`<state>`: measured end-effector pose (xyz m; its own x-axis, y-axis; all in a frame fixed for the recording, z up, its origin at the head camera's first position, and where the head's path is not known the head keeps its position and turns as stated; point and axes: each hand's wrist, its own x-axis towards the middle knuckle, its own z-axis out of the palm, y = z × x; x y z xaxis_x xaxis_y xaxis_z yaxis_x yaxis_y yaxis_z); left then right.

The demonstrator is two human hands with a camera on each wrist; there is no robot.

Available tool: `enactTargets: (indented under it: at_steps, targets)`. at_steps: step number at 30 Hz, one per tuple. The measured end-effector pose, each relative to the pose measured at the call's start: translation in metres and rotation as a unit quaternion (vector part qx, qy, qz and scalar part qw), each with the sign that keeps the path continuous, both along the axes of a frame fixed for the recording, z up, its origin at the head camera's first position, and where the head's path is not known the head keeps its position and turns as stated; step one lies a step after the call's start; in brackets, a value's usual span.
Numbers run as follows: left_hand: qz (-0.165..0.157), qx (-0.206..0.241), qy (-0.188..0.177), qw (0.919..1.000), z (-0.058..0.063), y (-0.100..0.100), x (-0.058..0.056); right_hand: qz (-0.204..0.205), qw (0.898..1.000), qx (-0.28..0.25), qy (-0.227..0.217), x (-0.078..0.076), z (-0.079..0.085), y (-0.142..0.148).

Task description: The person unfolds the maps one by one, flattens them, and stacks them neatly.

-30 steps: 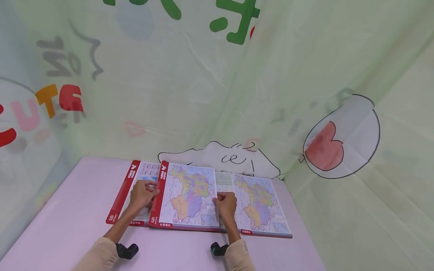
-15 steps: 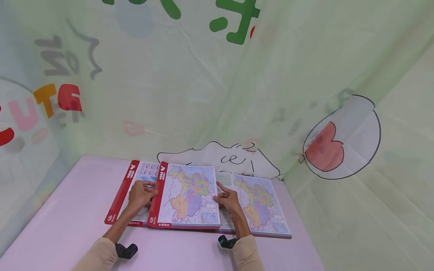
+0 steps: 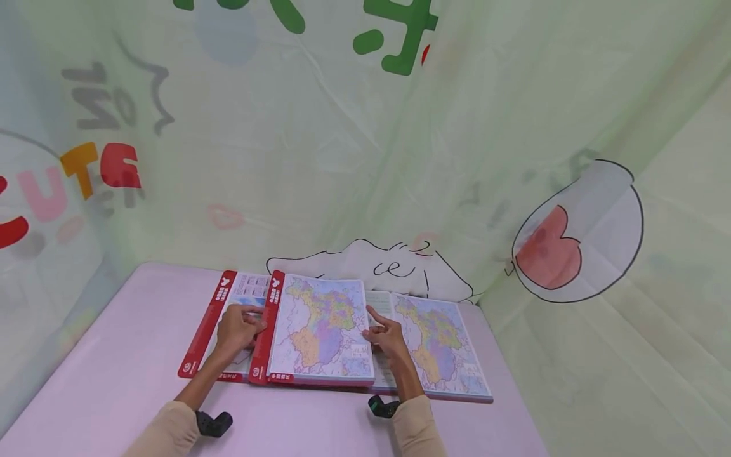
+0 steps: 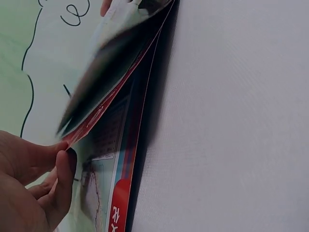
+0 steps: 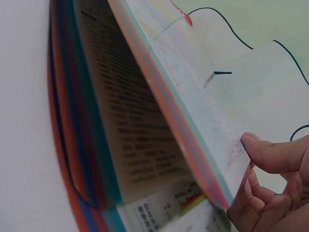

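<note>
A map sheet (image 3: 320,330) with a red left band is raised over other map sheets in the head view. My left hand (image 3: 236,329) pinches its red edge between thumb and fingers, as the left wrist view also shows. At the opposite edge my right hand (image 3: 389,337) pinches the sheet, thumb on top (image 5: 275,153) and fingers beneath. Below and to the left lies another red-banded sheet (image 3: 201,336). To the right lies a map page (image 3: 440,343). Between raised sheet and those below, the right wrist view shows a printed text page (image 5: 140,130).
The sheets lie on a pale pink table (image 3: 297,419) near its back edge. Behind them hangs a light green curtain (image 3: 342,158) with printed drawings and letters. Black wrist devices, one of them the left camera (image 3: 214,423), sit at both sleeves.
My right hand has shifted right and turned, its index finger now stretched along the edge. The raised map sheet's right edge has moved slightly right. My left hand has stayed in place.
</note>
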<state>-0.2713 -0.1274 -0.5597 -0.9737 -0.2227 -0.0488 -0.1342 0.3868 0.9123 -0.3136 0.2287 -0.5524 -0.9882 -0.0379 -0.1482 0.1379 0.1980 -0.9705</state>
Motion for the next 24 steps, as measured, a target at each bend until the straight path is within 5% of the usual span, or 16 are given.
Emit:
enactTargets:
  at_steps: [10,24]
  targets:
    - [0.014,-0.052,0.039,0.9978,-0.009,-0.017,-0.002,0.014,1.0,0.014,0.01,-0.005,0.007,0.016]
    - [0.067,-0.096,0.046,0.9922,0.001,-0.061,0.01,-0.033,0.997,0.068,0.008,-0.01,0.013,0.049]
